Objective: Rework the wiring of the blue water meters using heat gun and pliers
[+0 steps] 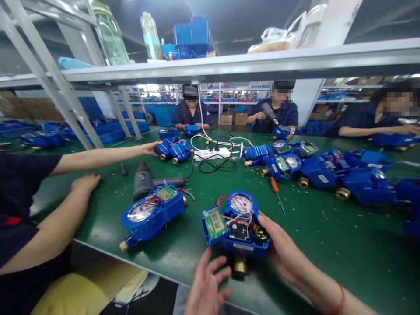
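Observation:
A blue water meter (249, 247) with its housing uncovered sits in front of me, its brass pipe end pointing my way. Inside it show coloured wires, a round dial (241, 203) and a black block; a green circuit board with a display (215, 222) rests at its left side. My right hand (278, 238) grips the housing's right side, thumb on top, other fingers mostly hidden. Just below the display, my left hand (210, 282) is open with fingers spread, holding nothing. To the left lies another uncovered water meter (154, 214).
A heat gun (143, 181) lies behind the left meter. An orange-handled screwdriver (274, 188) is right of centre. Beyond are a power strip (211, 154) with cables and several blue meters (318, 172). A co-worker's arm (108, 155) reaches in from the left. A shelf (229, 65) crosses overhead.

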A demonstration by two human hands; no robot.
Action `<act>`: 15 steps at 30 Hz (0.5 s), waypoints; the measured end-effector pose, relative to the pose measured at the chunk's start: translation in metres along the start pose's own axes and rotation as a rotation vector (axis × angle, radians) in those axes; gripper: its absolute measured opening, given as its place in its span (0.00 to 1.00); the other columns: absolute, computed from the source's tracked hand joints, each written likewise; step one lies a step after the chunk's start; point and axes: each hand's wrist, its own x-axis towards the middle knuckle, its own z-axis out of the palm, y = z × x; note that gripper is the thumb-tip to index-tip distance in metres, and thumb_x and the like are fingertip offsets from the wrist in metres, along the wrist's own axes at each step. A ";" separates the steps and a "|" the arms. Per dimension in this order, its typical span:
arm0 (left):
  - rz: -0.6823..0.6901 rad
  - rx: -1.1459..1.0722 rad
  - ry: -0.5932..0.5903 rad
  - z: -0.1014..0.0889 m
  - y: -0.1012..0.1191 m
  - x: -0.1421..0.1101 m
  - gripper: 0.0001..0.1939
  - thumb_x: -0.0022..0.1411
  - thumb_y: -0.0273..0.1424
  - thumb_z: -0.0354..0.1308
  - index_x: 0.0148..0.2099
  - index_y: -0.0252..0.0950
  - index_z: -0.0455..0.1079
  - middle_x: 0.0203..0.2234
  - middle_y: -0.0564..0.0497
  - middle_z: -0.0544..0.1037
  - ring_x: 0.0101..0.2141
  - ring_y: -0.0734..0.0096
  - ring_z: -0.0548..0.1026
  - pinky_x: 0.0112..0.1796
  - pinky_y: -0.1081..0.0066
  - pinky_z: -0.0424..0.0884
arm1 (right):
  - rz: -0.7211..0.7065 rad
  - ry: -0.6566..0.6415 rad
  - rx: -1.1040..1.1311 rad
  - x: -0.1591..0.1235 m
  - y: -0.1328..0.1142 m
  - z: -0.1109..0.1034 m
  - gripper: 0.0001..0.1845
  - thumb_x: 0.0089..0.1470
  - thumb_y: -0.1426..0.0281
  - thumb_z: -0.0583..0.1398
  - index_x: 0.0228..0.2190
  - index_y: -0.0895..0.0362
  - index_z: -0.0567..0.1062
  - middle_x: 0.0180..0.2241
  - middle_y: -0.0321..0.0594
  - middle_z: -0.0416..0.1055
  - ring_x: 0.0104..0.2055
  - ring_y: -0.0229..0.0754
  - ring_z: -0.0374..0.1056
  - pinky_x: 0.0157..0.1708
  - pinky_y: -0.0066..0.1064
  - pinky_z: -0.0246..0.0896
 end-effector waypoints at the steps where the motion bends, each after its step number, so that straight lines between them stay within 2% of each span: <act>1: 0.087 0.056 0.056 0.004 0.012 0.006 0.38 0.47 0.53 0.65 0.57 0.41 0.67 0.51 0.40 0.75 0.48 0.54 0.75 0.40 0.65 0.72 | -0.001 0.022 0.090 -0.008 0.008 0.003 0.43 0.51 0.46 0.58 0.62 0.54 0.58 0.62 0.45 0.59 0.61 0.52 0.60 0.57 0.46 0.59; 3: 0.257 0.243 0.087 0.016 0.037 0.017 0.38 0.51 0.52 0.63 0.58 0.36 0.66 0.52 0.38 0.74 0.49 0.55 0.74 0.45 0.64 0.70 | -0.011 0.061 0.378 -0.023 0.021 0.011 0.42 0.51 0.51 0.62 0.62 0.51 0.57 0.61 0.41 0.62 0.61 0.50 0.60 0.58 0.45 0.58; 5: 0.357 0.495 0.043 0.028 0.056 0.028 0.33 0.56 0.49 0.59 0.58 0.35 0.66 0.52 0.39 0.74 0.49 0.56 0.73 0.48 0.63 0.69 | -0.035 0.061 0.601 -0.035 0.030 0.020 0.42 0.51 0.56 0.64 0.63 0.49 0.55 0.60 0.40 0.64 0.60 0.48 0.61 0.59 0.44 0.57; 7: 0.438 0.760 0.030 0.040 0.067 0.040 0.26 0.57 0.47 0.57 0.52 0.35 0.72 0.45 0.41 0.79 0.45 0.55 0.75 0.46 0.60 0.70 | -0.060 0.043 0.715 -0.040 0.039 0.030 0.44 0.52 0.58 0.64 0.64 0.47 0.51 0.59 0.41 0.65 0.59 0.48 0.62 0.59 0.45 0.57; 8: 0.463 0.825 0.041 0.044 0.070 0.046 0.24 0.56 0.46 0.57 0.49 0.35 0.74 0.43 0.42 0.79 0.44 0.54 0.74 0.46 0.58 0.69 | -0.075 0.034 0.744 -0.040 0.044 0.034 0.45 0.52 0.58 0.64 0.65 0.46 0.49 0.58 0.41 0.65 0.59 0.48 0.62 0.58 0.46 0.57; 10: 0.509 0.902 0.067 0.050 0.076 0.058 0.20 0.53 0.43 0.59 0.43 0.37 0.77 0.39 0.44 0.80 0.43 0.51 0.73 0.47 0.55 0.67 | -0.120 0.009 0.749 -0.036 0.058 0.042 0.48 0.52 0.57 0.64 0.65 0.45 0.46 0.59 0.42 0.65 0.59 0.48 0.62 0.58 0.47 0.57; 12: 0.557 0.942 0.059 0.051 0.083 0.067 0.15 0.51 0.39 0.61 0.39 0.38 0.78 0.38 0.45 0.80 0.43 0.51 0.72 0.48 0.53 0.65 | -0.158 -0.026 0.656 -0.030 0.074 0.047 0.48 0.50 0.54 0.64 0.65 0.43 0.47 0.59 0.41 0.64 0.61 0.49 0.60 0.57 0.47 0.58; 15: 0.629 0.992 -0.013 0.046 0.096 0.075 0.10 0.48 0.32 0.60 0.34 0.39 0.78 0.36 0.47 0.80 0.43 0.53 0.71 0.50 0.54 0.63 | -0.198 -0.038 0.392 -0.025 0.094 0.045 0.39 0.48 0.55 0.64 0.60 0.42 0.60 0.57 0.42 0.66 0.60 0.51 0.61 0.54 0.47 0.61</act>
